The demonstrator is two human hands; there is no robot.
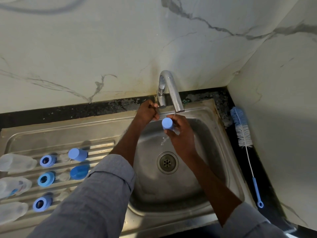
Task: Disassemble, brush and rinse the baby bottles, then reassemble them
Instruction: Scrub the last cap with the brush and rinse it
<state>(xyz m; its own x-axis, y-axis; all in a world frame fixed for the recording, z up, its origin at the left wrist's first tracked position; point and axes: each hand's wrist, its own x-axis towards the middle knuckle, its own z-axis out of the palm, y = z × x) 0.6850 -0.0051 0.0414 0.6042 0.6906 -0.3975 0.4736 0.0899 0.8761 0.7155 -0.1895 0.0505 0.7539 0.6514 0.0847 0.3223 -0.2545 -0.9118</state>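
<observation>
Marble-veined wall [85, 48] behind, black countertop [68, 110].

No text, brand, number or sign can be read anywhere; the coloured print on one bottle [14, 186] is too blurred to make out.

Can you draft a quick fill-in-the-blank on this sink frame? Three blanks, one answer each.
1. The right hand holds a blue cap under the ____.
2. The left hand grips the tap's ____.
3. The bottle brush lies on the counter to the ____ of the sink basin.

Missing words: spout; handle; right
</observation>
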